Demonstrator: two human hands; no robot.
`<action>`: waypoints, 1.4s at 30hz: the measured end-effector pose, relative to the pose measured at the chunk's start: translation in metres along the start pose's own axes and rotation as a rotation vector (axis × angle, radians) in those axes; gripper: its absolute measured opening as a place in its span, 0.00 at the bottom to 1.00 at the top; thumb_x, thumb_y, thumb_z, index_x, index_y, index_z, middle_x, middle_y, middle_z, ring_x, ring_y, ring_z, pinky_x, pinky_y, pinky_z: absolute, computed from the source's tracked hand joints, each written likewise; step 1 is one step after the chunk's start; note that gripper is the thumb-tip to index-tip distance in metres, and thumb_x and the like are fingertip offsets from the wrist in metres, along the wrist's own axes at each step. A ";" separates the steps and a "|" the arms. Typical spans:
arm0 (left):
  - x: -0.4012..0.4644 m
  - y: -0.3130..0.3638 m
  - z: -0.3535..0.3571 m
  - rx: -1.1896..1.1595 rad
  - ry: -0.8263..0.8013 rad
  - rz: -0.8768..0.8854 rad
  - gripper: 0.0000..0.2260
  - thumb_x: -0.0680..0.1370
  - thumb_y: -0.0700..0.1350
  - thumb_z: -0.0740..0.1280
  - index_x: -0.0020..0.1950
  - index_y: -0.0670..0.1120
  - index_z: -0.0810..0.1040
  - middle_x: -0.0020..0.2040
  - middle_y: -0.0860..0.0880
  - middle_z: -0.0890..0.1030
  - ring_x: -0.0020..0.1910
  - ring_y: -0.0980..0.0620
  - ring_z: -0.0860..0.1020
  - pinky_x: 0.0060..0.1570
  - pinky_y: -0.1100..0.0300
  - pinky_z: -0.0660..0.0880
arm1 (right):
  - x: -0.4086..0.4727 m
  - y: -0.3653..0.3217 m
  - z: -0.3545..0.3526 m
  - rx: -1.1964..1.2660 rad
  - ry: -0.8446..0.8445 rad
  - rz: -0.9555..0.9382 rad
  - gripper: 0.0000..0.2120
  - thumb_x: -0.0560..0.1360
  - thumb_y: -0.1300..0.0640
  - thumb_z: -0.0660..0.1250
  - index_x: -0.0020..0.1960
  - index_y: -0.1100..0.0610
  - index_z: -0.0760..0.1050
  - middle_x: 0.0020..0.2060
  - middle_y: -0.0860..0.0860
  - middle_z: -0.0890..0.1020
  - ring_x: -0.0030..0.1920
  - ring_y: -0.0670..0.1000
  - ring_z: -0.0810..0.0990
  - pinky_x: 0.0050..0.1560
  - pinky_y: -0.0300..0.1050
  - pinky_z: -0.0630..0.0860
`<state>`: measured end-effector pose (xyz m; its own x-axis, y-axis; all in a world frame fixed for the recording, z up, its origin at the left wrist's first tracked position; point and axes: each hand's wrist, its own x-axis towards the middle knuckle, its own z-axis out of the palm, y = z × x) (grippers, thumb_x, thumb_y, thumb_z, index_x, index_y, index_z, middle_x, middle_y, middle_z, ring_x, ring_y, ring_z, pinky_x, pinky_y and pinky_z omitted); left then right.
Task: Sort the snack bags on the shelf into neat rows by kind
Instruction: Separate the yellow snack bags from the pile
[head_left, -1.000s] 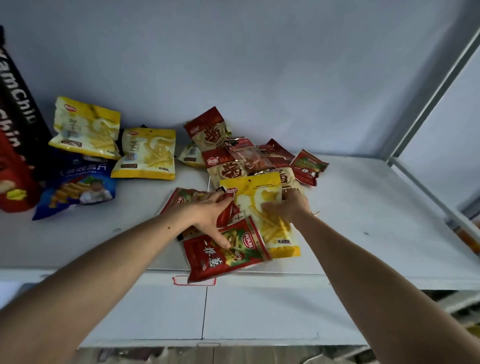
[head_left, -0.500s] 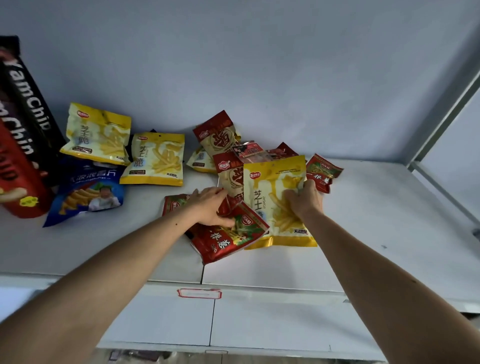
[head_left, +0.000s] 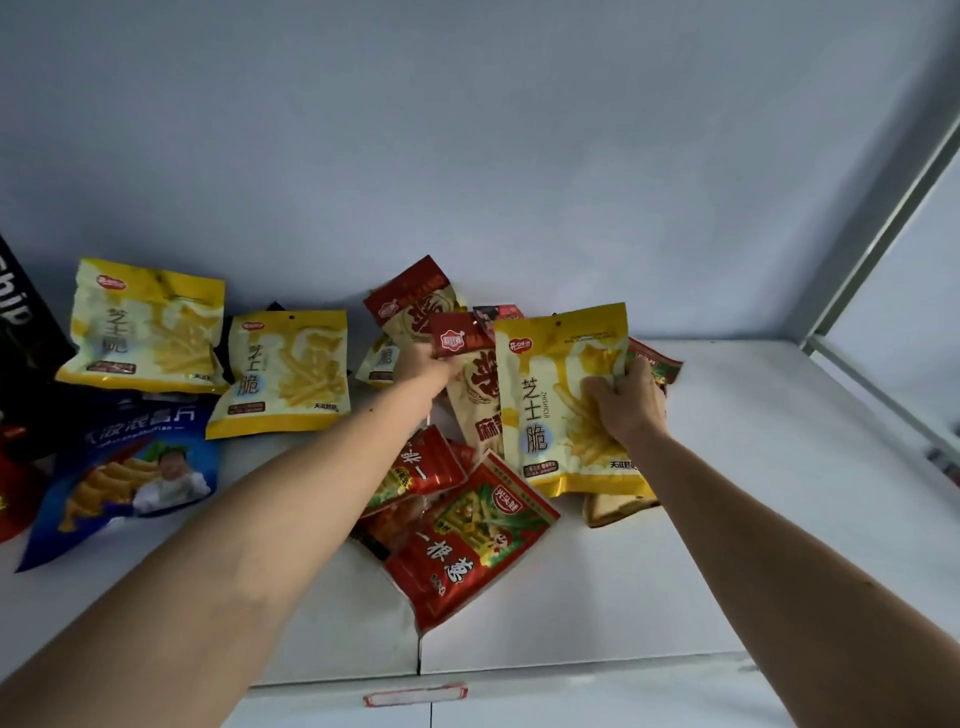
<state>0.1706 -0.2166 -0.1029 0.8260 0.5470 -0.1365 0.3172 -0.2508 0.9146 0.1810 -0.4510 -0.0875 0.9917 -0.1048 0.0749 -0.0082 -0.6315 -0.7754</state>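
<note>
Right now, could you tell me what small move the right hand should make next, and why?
Probably carry the held yellow bag left, beside the two yellow bags leaning at the back wall. The right hand already grips it above the mixed pile, and those bags look like the same kind.

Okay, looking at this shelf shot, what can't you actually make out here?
Head view only:
- left hand: fingers hidden among the pile's bags, so its grip cannot be judged.
- small yellow bag: mostly covered by the left wrist and the red bags.
- tan bag: only a corner shows under the yellow bag that the right hand grips.
- black chip bag: cut off by the left edge.
- shelf-edge label: too small to read.
</note>
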 end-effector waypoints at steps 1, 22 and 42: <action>0.003 0.007 -0.001 -0.023 0.012 0.030 0.10 0.78 0.45 0.68 0.58 0.44 0.77 0.52 0.47 0.81 0.50 0.46 0.79 0.50 0.53 0.77 | 0.003 -0.003 -0.001 0.020 0.016 -0.005 0.19 0.77 0.52 0.66 0.63 0.60 0.67 0.49 0.53 0.74 0.46 0.54 0.70 0.45 0.47 0.67; 0.058 0.042 -0.210 -0.057 0.563 0.053 0.13 0.80 0.46 0.62 0.58 0.38 0.77 0.57 0.41 0.81 0.56 0.42 0.80 0.53 0.50 0.79 | -0.006 -0.123 0.089 0.328 -0.260 -0.042 0.16 0.71 0.50 0.70 0.56 0.54 0.73 0.49 0.54 0.81 0.48 0.56 0.80 0.47 0.52 0.80; 0.082 -0.046 -0.223 1.198 -0.279 0.188 0.44 0.69 0.68 0.68 0.79 0.55 0.55 0.80 0.49 0.49 0.78 0.44 0.50 0.75 0.45 0.54 | -0.111 -0.156 0.224 0.031 -0.609 -0.047 0.27 0.78 0.47 0.63 0.70 0.59 0.61 0.63 0.58 0.75 0.62 0.60 0.74 0.58 0.51 0.72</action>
<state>0.1202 0.0178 -0.0715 0.9289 0.2718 -0.2515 0.2871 -0.9575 0.0258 0.1010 -0.1684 -0.1151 0.8862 0.3865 -0.2556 0.0318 -0.6011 -0.7985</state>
